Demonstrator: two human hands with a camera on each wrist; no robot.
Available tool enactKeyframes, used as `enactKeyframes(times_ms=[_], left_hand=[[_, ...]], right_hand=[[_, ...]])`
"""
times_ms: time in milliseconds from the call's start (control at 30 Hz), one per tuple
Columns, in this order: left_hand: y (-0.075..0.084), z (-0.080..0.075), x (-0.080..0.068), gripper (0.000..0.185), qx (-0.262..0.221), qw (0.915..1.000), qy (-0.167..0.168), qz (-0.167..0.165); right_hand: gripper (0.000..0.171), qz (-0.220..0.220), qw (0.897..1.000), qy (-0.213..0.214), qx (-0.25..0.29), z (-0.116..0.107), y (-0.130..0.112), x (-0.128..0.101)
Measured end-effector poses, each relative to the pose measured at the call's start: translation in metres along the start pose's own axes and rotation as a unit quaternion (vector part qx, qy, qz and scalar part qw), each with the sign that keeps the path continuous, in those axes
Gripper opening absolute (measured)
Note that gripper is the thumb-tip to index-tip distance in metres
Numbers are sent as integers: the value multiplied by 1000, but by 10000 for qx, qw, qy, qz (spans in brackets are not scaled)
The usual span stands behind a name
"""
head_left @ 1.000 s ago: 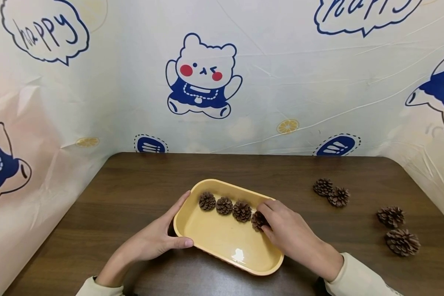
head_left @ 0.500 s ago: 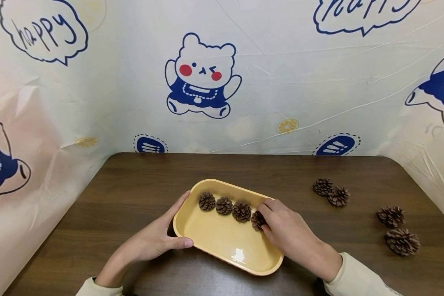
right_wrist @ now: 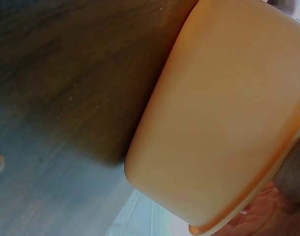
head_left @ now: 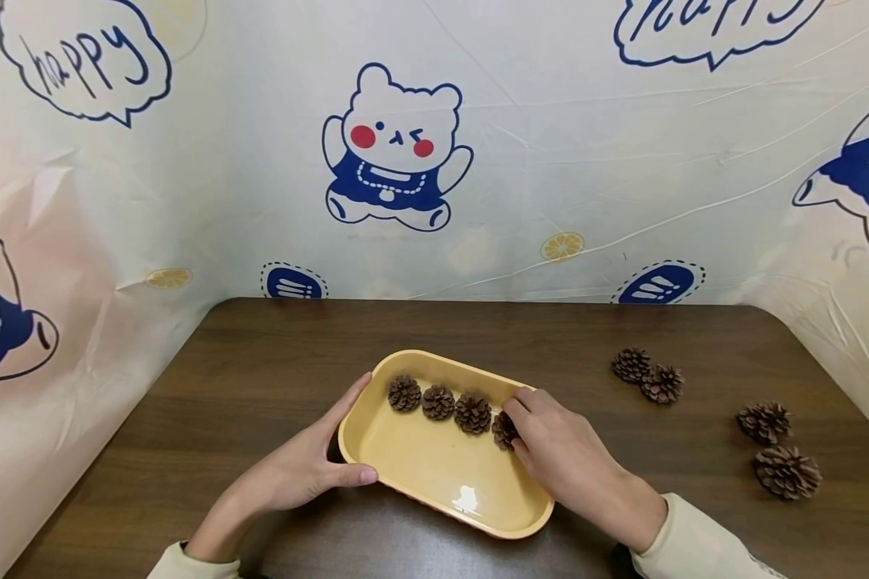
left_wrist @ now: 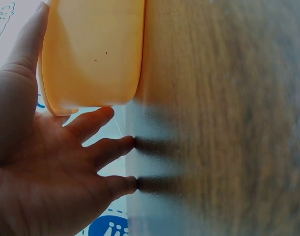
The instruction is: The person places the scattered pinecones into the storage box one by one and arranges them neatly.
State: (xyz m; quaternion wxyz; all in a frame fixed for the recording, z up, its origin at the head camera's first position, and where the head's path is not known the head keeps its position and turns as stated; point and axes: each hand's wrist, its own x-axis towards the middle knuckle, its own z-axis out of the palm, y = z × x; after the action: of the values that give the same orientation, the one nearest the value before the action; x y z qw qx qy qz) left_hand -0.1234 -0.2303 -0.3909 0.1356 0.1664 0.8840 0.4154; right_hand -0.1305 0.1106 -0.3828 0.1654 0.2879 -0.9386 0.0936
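Observation:
A yellow rectangular tray [head_left: 427, 462] with rounded corners sits at a slant on the table. My left hand [head_left: 304, 466] holds its left end, thumb at the near rim and index finger along the far side. In the left wrist view the other fingers spread beside the tray's wall [left_wrist: 98, 54]. Inside, three pine cones [head_left: 438, 402] form a row along the far wall. At the row's right end, my right hand [head_left: 565, 454] reaches over the rim and pinches another pine cone [head_left: 504, 432], partly hidden by the fingers. The right wrist view mostly shows the tray's outer wall [right_wrist: 218, 113].
Two pine cones [head_left: 644, 376] lie together at the back right of the brown wooden table [head_left: 275, 346]. Farther right lie two more pine cones [head_left: 785, 473]. A printed cloth [head_left: 521, 161] with bear drawings stands behind the table and at its sides.

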Motion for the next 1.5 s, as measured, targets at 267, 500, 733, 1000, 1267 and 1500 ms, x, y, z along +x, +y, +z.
enactKeyframes(times_ms=[267, 500, 733, 1000, 1267, 1500], left_hand=[[1, -1, -1, 113, 66, 10000, 0, -37], [2, -1, -1, 112, 58, 10000, -5, -47], [1, 0, -1, 112, 62, 10000, 0, -25], [1, 0, -1, 112, 37, 10000, 2, 3], [1, 0, -1, 112, 38, 10000, -9, 41], [0, 0, 0, 113, 34, 10000, -12, 92]], right_hand=[[40, 61, 9999, -96, 37, 0, 0, 0], [40, 70, 9999, -45, 78, -1, 0, 0], [39, 117, 9998, -17, 147, -2, 0, 0], [32, 120, 9995, 139, 240, -7, 2, 0], [31, 243, 9985, 309, 371, -15, 7, -2], [31, 269, 9986, 306, 338, -17, 9, -4]])
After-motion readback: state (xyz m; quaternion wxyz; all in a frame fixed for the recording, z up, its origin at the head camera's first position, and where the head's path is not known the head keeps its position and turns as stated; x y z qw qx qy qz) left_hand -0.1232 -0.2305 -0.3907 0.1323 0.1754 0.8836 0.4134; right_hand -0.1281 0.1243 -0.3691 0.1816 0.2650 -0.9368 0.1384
